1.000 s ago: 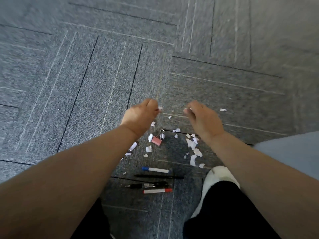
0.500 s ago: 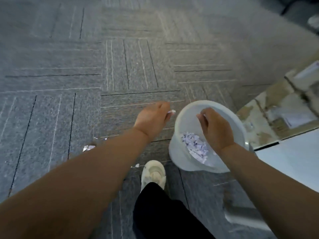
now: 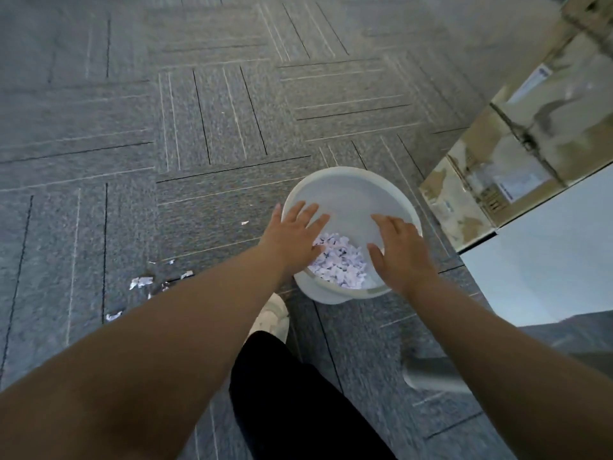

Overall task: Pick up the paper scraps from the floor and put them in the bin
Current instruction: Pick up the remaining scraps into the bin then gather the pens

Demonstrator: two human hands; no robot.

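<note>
A round white bin stands on the grey carpet, with a heap of white paper scraps lying in its bottom. My left hand hovers over the bin's left rim, palm down, fingers spread and empty. Over the right side of the bin my right hand is likewise open with nothing in it. More paper scraps lie scattered on the carpet to the left of my left forearm, and a single scrap sits nearer the bin.
A white shoe and a black trouser leg are just below the bin. Cardboard boxes stand at the right, beside a white surface. A grey leg or foot of furniture lies at lower right.
The view swung from the scrap pile with pens to the bin. Both hands, earlier pinched on scraps, moved over the bin and opened; the scraps are no longer in them.
</note>
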